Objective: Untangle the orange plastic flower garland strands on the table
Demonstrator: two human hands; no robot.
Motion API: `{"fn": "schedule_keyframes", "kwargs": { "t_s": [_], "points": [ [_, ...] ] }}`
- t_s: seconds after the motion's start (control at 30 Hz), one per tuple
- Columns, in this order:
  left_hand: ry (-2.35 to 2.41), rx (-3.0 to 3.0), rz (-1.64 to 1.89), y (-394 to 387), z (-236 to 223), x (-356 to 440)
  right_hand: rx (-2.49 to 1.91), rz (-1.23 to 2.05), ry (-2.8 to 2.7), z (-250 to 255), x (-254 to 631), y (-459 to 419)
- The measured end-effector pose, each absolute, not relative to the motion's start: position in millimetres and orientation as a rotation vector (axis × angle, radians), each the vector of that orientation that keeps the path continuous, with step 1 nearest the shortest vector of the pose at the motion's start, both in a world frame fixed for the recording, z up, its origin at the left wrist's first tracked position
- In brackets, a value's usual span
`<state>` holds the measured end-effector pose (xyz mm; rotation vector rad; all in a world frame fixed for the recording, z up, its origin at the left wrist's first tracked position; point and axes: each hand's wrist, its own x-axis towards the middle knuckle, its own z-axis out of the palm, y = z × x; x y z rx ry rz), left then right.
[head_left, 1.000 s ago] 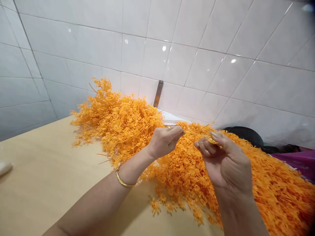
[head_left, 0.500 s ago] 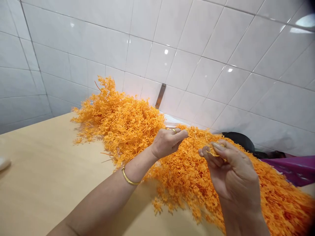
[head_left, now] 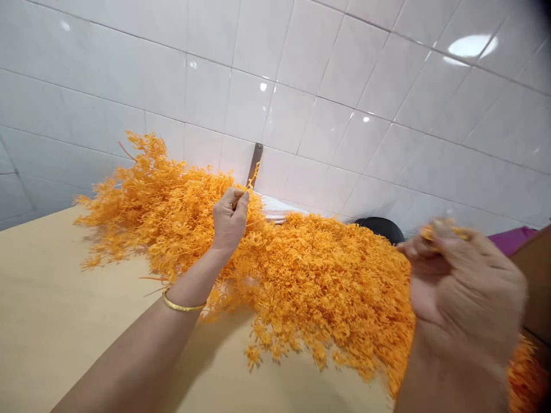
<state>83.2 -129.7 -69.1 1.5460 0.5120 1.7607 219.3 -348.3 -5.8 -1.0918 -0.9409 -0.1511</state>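
Note:
A large heap of orange plastic flower sprigs (head_left: pixel 327 275) stretches across the table. My left hand (head_left: pixel 230 221), with a gold bangle on its wrist, is closed in a pinch over the left part of the heap. A thin, bare-looking orange stem (head_left: pixel 257 171) sticks up from its fingertips. On the right, my right hand (head_left: pixel 465 281) is raised near the camera, smeared by motion. Its thumb and fingers are pressed together on small orange plastic flower pieces (head_left: pixel 427 232). The two hands are well apart, with no strand visible between them.
The light wooden table (head_left: pixel 77 310) runs along a white tiled wall (head_left: pixel 163 74). A brown metal strip (head_left: pixel 255 158) is fixed to the wall. Behind the heap lie a white sheet (head_left: pixel 279 209), a black round object (head_left: pixel 381 228) and something purple (head_left: pixel 512 240). A brown surface (head_left: pixel 536 275) stands far right.
My hands have moved apart from close together, the left leftward and up, the right rightward. A loose stem now stands from my left fingers. The view has turned to the right.

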Motion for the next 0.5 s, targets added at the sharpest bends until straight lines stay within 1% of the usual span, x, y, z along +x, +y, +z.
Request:
{"fn": "schedule_keyframes", "kwargs": {
  "t_s": [0.07, 0.2, 0.33, 0.43, 0.5],
  "points": [
    [0.453, 1.434, 1.653, -140, -60, 85, -1.09, -0.239, -0.887, -10, 220, -336],
    [0.396, 1.158, 1.532, -150, -48, 84, -1.213, -0.237, -0.928, -17, 225, -324],
    [0.348, 0.984, 1.381, -156, -40, 82, -1.393, -0.302, -1.015, -18, 228, -327],
    [0.35, 0.908, 1.239, -166, -38, 86, -1.495, -0.279, -1.138, -19, 222, -325],
    [0.345, 0.904, 1.157, -173, -39, 91, -1.54, -0.206, -1.225, -22, 214, -320]
  ]
}}
